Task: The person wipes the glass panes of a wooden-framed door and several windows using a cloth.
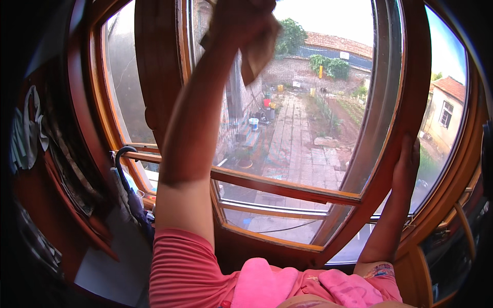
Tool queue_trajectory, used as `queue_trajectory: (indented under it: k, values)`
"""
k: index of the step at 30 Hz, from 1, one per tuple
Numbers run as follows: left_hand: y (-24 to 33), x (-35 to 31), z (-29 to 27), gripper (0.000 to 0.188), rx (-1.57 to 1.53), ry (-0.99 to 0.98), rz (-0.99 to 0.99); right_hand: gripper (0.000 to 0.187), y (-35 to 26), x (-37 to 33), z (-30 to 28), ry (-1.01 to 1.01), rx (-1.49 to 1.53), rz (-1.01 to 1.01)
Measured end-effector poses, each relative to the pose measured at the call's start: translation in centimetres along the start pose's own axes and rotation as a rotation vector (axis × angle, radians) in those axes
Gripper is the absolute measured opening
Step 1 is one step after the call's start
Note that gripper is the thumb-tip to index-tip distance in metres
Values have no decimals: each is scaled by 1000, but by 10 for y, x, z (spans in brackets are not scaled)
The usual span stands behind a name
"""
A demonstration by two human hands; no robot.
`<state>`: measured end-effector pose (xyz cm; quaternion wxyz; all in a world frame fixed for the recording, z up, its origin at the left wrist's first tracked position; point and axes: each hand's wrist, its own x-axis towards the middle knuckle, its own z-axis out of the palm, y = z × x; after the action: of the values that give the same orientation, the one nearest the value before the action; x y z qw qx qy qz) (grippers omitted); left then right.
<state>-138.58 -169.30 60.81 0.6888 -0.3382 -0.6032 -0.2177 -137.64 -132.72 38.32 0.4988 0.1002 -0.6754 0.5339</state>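
Note:
My left hand (244, 23) is raised to the top of the view in front of a window pane, partly cut off by the upper edge. It is closed on a beige-brown cloth (259, 54), which hangs below the fingers against the glass. My right hand (407, 159) holds the edge of the dark brown wooden window frame (417, 66) at the right side of the pane; some of its fingers are hidden. The window pane (308, 133) is framed in wood, with a lighter orange-brown crossbar (287, 186) along its bottom.
A dark umbrella (126, 169) with a curved handle hangs at the left, below a second window. Light cloths (31, 133) hang farther left. Beyond the glass lie a paved yard (298, 133), a white bucket (253, 123), plants and a brick wall. A narrow pane flanks the frame at the right.

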Motion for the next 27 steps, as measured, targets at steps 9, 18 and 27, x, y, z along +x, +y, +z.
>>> queue_trajectory:
  k: [9,18,27]
  values:
    - [99,-160,23,55,273,-512,399,59,17,10,-2,-90,71,-2]
    - [-1,-3,-12,47,-121,14,-34,58,-3,1,2,-57,82,-14]
    - [88,-190,9,60,360,-483,419,56,7,6,0,-63,47,-43]
